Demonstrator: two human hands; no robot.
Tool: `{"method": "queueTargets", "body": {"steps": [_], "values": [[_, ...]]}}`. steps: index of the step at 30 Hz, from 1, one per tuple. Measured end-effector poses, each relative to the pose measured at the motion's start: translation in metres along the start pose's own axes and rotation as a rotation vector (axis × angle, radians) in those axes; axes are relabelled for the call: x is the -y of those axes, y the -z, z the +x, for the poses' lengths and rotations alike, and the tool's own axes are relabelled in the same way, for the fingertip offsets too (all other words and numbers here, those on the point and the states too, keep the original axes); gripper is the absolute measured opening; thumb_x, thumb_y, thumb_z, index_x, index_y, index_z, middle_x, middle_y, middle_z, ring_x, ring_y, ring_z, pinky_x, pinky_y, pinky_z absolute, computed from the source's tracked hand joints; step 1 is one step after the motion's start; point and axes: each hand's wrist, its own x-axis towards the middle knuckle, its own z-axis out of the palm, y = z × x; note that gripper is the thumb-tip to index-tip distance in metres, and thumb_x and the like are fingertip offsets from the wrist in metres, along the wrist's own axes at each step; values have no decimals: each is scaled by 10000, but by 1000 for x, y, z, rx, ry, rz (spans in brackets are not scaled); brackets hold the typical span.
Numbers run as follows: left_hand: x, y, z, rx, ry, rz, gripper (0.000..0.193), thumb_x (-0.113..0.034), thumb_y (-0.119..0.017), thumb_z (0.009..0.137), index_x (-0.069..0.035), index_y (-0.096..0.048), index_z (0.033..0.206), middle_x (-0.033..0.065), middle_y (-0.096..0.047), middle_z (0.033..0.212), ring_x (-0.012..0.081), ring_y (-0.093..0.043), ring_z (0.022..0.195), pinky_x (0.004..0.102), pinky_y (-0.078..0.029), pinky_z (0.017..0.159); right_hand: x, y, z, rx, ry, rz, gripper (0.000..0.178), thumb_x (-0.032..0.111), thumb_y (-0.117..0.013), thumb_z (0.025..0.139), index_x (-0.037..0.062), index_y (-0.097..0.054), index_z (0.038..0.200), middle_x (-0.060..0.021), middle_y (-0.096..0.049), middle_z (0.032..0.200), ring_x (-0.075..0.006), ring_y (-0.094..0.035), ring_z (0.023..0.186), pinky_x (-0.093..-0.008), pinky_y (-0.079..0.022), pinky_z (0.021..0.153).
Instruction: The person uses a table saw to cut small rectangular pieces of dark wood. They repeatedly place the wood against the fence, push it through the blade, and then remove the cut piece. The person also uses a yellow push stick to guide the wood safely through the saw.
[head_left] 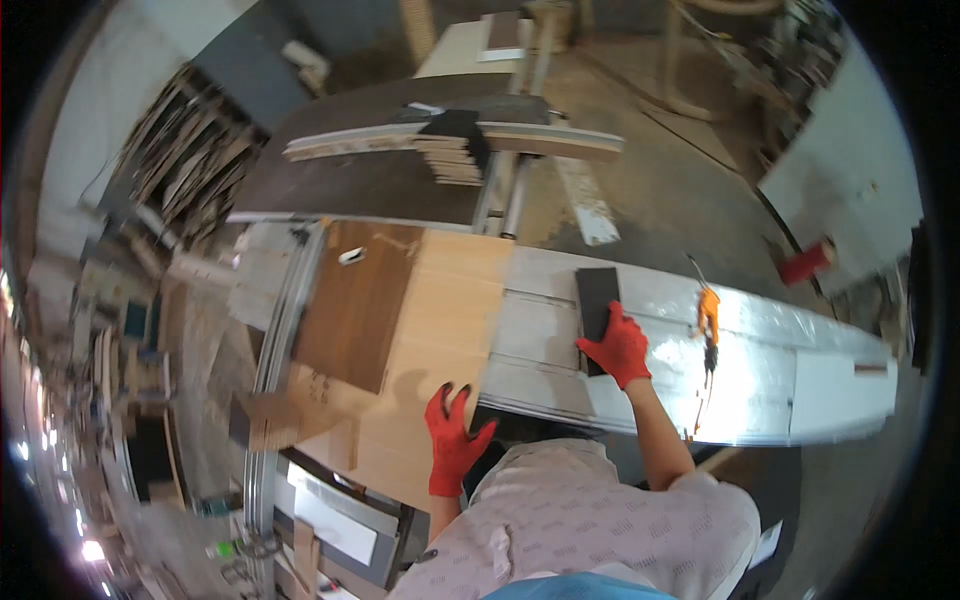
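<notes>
Both my hands wear red gloves. My right hand (618,350) is closed around the near part of a dark rectangular board piece (598,300), its thumb across the face; the piece lies on a pale metal machine table (545,270). Over the near edge of a light wood panel (455,300), my left hand (455,435) has its fingers apart and holds nothing; whether it touches the panel I cannot tell. A brown wood-grain board (355,310) lies on the panel's left part, with a small white object (352,256) on it.
An orange-handled tool (708,310) lies on the table to my right. Beyond the panel, a stack of dark-topped strips (450,150) rests by a long fence (560,140). Scrap boards (190,150) lean at the far left. A red cylinder (806,262) is at the right.
</notes>
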Motion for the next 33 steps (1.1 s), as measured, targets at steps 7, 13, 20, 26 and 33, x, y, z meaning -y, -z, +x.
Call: {"method": "queueTargets", "body": {"steps": [7,13,20,26,33], "values": [[-10,11,42,11,-21,119,681,-352,-841,829,-122,-613,1428,187,-511,1487,405,-474,1378,542,-388,1147,-14,23,6,-207,115,190,1062,317,-936,690,75,-375,1559,-257,-583,1366,-420,-603,1238,-532,-539,987],[57,8,75,-107,20,133,573,-330,-847,839,-127,-666,1343,135,-635,1351,347,-590,1258,489,-447,1070,-27,19,53,207,71,925,588,181,-682,1045,6,-459,1560,-139,-620,1448,-223,-580,1312,-341,-423,1145],[208,53,218,-338,88,21,414,-274,-784,932,-53,-691,1269,172,-703,1239,385,-645,1124,460,-528,954,84,-60,97,594,52,1457,331,129,-648,1026,-2,-694,1327,-71,-747,1198,-174,-697,1107,-321,-538,1005],[345,60,317,-558,316,-196,283,-242,-706,986,-90,-694,1225,142,-707,1186,383,-643,1111,476,-513,969,261,-162,191,903,83,1584,258,164,-657,1023,56,-727,1246,-63,-748,1203,-192,-681,1132,-344,-536,1012],[340,4,356,-594,282,73,360,-63,-609,938,-116,-649,1291,106,-715,1200,363,-620,1144,486,-462,1005,417,-310,367,633,59,1360,207,109,-706,956,49,-737,1152,-74,-743,1050,-251,-700,976,-364,-555,863]]}}
